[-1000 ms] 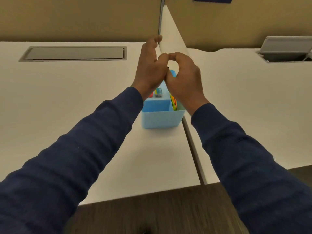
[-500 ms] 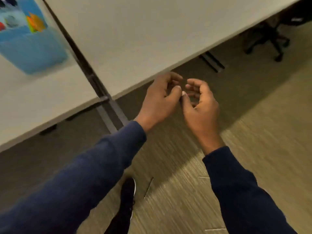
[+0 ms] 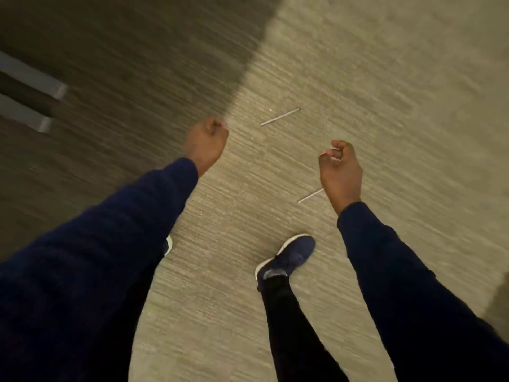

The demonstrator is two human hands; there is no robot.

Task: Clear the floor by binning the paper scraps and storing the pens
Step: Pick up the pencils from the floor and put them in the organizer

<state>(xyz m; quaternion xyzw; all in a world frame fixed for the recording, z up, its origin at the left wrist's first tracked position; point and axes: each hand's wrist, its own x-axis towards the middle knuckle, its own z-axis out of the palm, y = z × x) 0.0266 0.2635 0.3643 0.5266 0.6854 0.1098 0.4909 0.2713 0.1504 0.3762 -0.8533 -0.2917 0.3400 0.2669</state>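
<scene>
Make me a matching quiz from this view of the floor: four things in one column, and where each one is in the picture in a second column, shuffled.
Column one:
1. left hand
2. right hand
3. far pen
4. blue shoe

Column two:
A. on the carpet, bottom middle
B. lying on the carpet between and beyond the two hands
C. curled in the air, partly hiding a second pen
D. fisted at the edge of the shadow

Pairs: 1-D, 2-C, 3-B, 4-A

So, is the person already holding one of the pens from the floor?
No. Both pens, one farther ahead and one near the right hand, lie on the carpet, and the left hand grips nothing visible.
</scene>
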